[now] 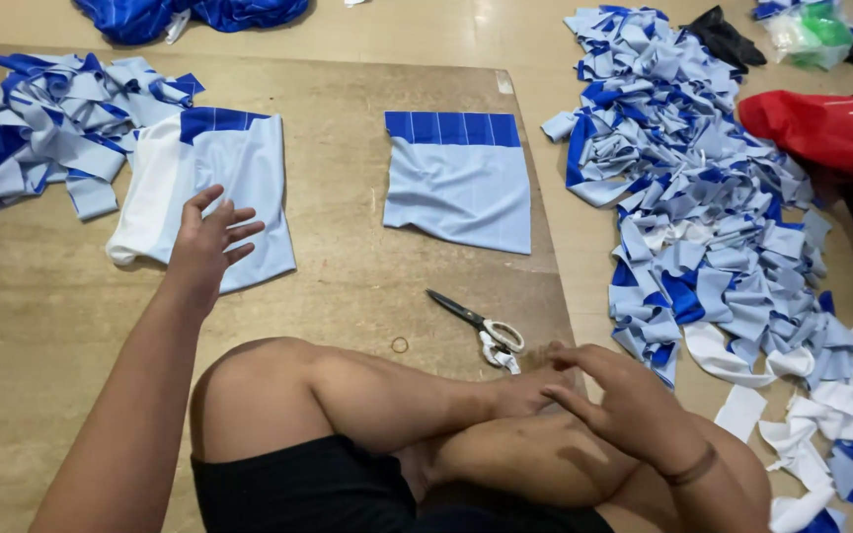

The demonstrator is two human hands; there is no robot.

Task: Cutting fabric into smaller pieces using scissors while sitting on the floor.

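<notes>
Head view, left hand (207, 237) on folded cloth (211, 188), scissors (481, 327) near right hand (616, 395)

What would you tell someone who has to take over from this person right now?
Left hand: open, empty, over the folded stack of blue-and-white fabric pieces.
Right hand: open, empty, by the crossed legs, near the scissors.
One flat fabric piece lies alone on the board.
Done: stack at left. Scrap piles sit left and right.
Left: the flat piece is unstacked.

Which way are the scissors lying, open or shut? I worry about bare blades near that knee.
Shut: the scissors lie flat on the board, blades together in one dark point.
</notes>
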